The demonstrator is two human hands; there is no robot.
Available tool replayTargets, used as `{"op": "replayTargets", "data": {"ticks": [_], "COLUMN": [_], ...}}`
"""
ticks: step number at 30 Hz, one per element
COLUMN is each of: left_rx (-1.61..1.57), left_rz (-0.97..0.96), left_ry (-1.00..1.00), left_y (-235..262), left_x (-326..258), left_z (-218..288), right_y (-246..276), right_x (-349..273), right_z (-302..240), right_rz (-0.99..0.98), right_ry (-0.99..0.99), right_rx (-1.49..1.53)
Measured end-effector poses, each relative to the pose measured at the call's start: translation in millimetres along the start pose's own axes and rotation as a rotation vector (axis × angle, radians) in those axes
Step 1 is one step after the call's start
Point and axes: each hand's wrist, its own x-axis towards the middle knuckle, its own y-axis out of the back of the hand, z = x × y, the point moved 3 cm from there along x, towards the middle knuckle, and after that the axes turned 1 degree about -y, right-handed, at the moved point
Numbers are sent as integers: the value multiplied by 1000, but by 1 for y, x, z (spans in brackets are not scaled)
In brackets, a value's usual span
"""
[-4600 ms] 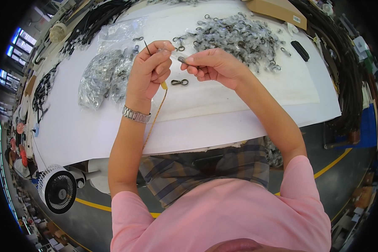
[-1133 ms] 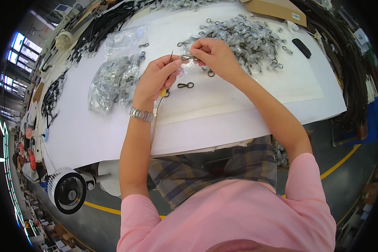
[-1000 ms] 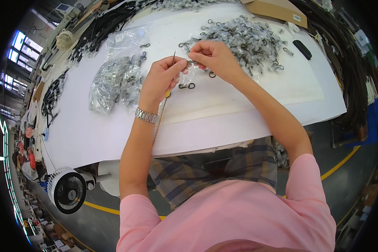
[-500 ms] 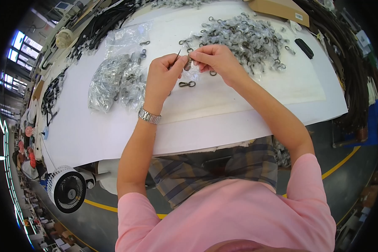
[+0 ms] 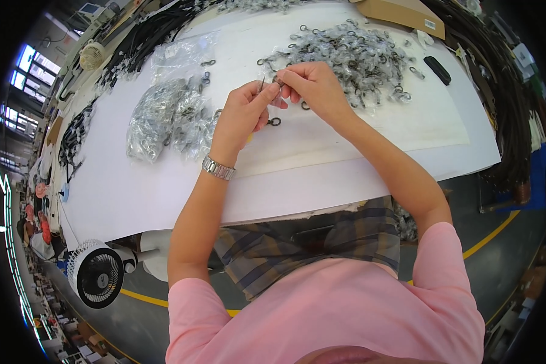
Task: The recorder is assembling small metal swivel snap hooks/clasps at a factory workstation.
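Above the white-covered table, my left hand [image 5: 246,110] and my right hand [image 5: 316,86] meet with fingertips almost touching. A thin, dark, pointed metal tool [image 5: 262,84] sticks up from the closed fingers of my left hand; its exact kind is unclear. My right hand pinches a small metal snap hook [image 5: 278,80], mostly covered by fingers. Under my left hand lies another snap hook [image 5: 275,122], only its ring end showing. Beyond my right hand spreads a heap of snap hooks in clear plastic wraps [image 5: 358,57].
Left of my hands lies a clear plastic bag [image 5: 155,118] of wrapped hooks. Black straps [image 5: 145,39] line the far left, with dark straps [image 5: 503,91] at the right. A black oblong object [image 5: 437,70] and cardboard [image 5: 400,15] sit far right. A fan [image 5: 100,276] stands lower left.
My left hand has shifted slightly right and tilted, now covering most of the loose hook on the table. The hook between my fingers is more hidden than before.
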Motion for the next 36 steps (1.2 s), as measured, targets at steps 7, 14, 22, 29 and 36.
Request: {"op": "replayTargets", "data": {"ticks": [7,14,22,29,36], "left_rx": [-258,-323,-226,-252,-157], "left_rz": [-167,-253,-60,-139,-15], "left_ry": [110,144,43,73,17], "left_y": [2,0,5,2,5], "left_x": [3,2,4,1,2], "left_z": [-10,-8,-9,-7,-4], "right_y": [5,7,-15,-8,-7], "right_x": [-6,-4,-5,-6,-3], "right_z": [-18,-24,11,11,17], "right_rz": [53,162,-83,15,-61], "right_ry": [138,196,-127,-268,-256], "right_rx": [-366,-396,293,525,451]}}
